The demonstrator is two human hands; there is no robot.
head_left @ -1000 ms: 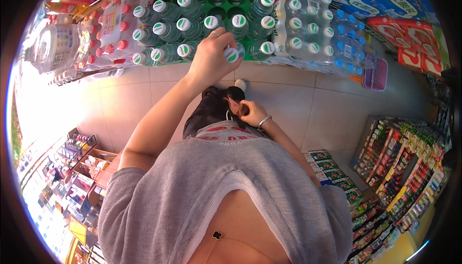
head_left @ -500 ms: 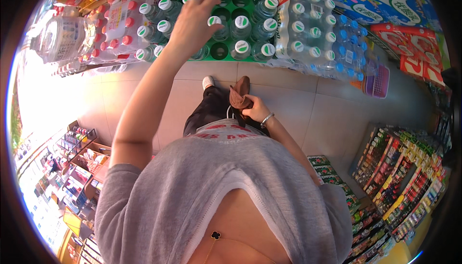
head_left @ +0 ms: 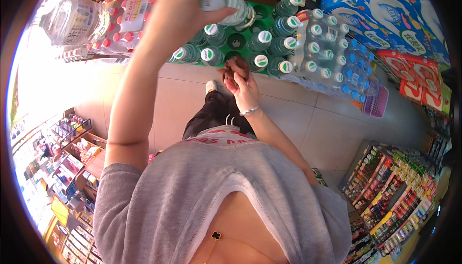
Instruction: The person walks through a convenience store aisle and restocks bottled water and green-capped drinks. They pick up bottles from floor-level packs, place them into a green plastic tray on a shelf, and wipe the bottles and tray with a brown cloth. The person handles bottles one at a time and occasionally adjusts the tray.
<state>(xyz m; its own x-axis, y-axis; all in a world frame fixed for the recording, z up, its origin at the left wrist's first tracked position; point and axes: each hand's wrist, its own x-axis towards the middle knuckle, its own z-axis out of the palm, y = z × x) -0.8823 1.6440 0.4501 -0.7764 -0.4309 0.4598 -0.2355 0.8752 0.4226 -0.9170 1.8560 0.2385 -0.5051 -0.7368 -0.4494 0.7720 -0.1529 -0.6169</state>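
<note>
My left hand (head_left: 180,16) is closed around a clear glass bottle (head_left: 237,11) near its white-and-green cap. The bottle is raised and tilted over a green crate (head_left: 262,11), its base pointing right and away from me. Several like bottles stand upright in the crate, among them one (head_left: 260,41) to the right of a vacant slot. A crumpled brown cloth (head_left: 234,69) is gripped in my right hand (head_left: 246,93), at the crate's near edge. My left hand and forearm cover the crate's far left part.
Right of the crate are shrink-wrapped packs of white-capped bottles (head_left: 315,47) and blue-capped bottles (head_left: 357,71). To its left sit red-capped bottles (head_left: 127,36) and a large clear jug (head_left: 77,20). Blue cartons (head_left: 385,11) are stacked far right. A purple basket (head_left: 375,102) rests beyond the packs.
My left hand has taken hold of a bottle and lifted it. My right hand has moved forward from near my legs to the crate with the brown cloth. The view has shifted slightly.
</note>
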